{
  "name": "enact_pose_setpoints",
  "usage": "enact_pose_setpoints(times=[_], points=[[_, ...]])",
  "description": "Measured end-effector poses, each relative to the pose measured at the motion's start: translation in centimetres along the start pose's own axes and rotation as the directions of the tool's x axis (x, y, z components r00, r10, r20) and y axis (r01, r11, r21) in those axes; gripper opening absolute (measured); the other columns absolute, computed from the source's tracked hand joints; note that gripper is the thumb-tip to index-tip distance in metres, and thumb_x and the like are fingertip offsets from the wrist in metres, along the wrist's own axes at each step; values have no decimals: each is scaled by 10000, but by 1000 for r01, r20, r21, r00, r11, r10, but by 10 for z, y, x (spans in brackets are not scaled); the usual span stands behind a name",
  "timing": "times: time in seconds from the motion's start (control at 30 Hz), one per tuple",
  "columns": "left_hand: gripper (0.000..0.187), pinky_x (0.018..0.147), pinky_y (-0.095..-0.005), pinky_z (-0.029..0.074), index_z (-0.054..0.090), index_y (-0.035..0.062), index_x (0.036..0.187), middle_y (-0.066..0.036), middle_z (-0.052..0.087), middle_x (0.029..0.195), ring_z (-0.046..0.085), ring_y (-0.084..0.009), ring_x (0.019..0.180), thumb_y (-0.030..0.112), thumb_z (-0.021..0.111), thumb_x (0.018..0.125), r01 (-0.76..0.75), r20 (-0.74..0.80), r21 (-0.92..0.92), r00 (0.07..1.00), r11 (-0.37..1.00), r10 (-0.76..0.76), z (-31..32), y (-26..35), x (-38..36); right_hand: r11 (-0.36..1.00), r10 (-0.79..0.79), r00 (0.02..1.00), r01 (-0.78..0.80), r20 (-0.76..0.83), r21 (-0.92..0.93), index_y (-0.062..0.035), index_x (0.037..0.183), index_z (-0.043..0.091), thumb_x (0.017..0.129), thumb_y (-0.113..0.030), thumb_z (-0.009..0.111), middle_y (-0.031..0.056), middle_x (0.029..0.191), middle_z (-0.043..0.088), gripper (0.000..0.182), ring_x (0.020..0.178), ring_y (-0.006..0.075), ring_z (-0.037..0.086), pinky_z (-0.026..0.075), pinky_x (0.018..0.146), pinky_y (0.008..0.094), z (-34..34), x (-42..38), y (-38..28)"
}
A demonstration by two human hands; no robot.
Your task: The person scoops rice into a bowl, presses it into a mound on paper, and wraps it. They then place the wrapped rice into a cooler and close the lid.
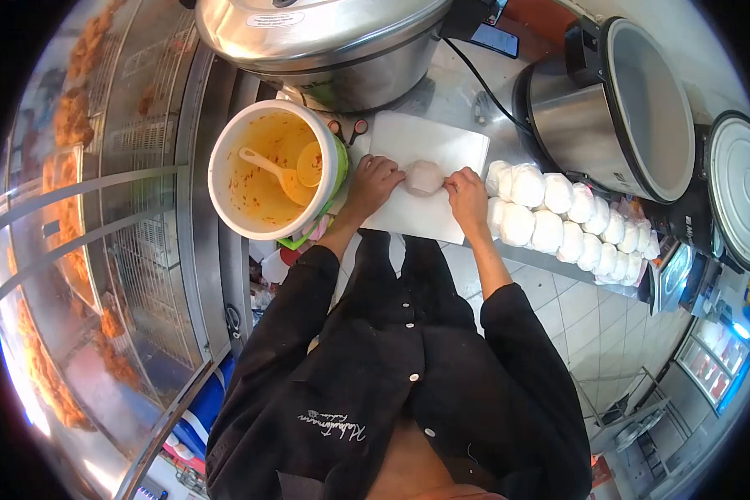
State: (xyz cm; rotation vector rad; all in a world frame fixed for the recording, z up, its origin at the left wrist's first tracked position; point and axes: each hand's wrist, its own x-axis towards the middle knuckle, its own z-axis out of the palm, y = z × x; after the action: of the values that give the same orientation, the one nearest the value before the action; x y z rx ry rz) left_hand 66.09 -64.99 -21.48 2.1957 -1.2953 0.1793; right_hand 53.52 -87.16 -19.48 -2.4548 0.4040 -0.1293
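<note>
A stack of white wrapping paper lies on the counter in front of me. On it sits a rounded, pale bundle, seemingly covered by a thin sheet; its contents cannot be made out. My left hand is closed at the bundle's left side, thumb and fingertips pinching the paper edge. On the opposite side my right hand pinches the paper in the same way. Just right of that hand, white paper-wrapped bundles are piled in rows along the counter edge.
Left stands a white bucket with a sauce-stained inside, holding a ladle; scissors lie beside it. Behind are a large steel rice cooker and a phone. An uncovered cooker stands right. A glass display case holds fried food.
</note>
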Motion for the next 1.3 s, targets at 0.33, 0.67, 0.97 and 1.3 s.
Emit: enact_pose_setpoints(times=[0.33, 0.67, 0.97, 1.3], points=[[489, 1031, -478, 422, 649, -60, 1253, -138, 610, 1138, 543, -306, 1147, 161, 661, 817, 112, 209, 210, 965, 971, -156, -9, 45, -9, 925, -175, 983, 146, -53, -351, -45, 1086, 747, 856, -105, 731, 48, 944, 641, 238, 1031, 240, 593, 470, 890, 418, -3, -22, -25], [523, 999, -474, 428, 628, -93, 1249, -164, 573, 1063, 542, -328, 1104, 152, 650, 788, 131, 229, 112, 961, 985, -153, -8, 45, -11, 946, 139, 937, -30, -320, 322, 31, 1102, 717, 943, -20, 658, 129, 968, 703, 177, 840, 273, 702, 561, 727, 370, 39, -23, -30], [504, 970, -454, 427, 631, -106, 1212, -155, 567, 1049, 532, -312, 1083, 148, 644, 777, 87, 192, 121, 975, 989, -109, -8, 44, -10, 729, 617, 787, -575, 8, 371, 110, 1208, 647, 975, -464, 610, 322, 1033, 714, 620, 1053, 409, 712, 578, 857, 462, 27, 25, -61], [385, 935, -476, 423, 661, -70, 1105, -170, 575, 1043, 525, -345, 1070, 131, 653, 777, 132, 208, 33, 969, 991, -136, -10, 43, -9, 901, 414, 892, -429, -181, -56, 56, 1061, 607, 869, -497, 718, 290, 1142, 591, 595, 980, 454, 645, 525, 857, 518, 55, 36, -97]])
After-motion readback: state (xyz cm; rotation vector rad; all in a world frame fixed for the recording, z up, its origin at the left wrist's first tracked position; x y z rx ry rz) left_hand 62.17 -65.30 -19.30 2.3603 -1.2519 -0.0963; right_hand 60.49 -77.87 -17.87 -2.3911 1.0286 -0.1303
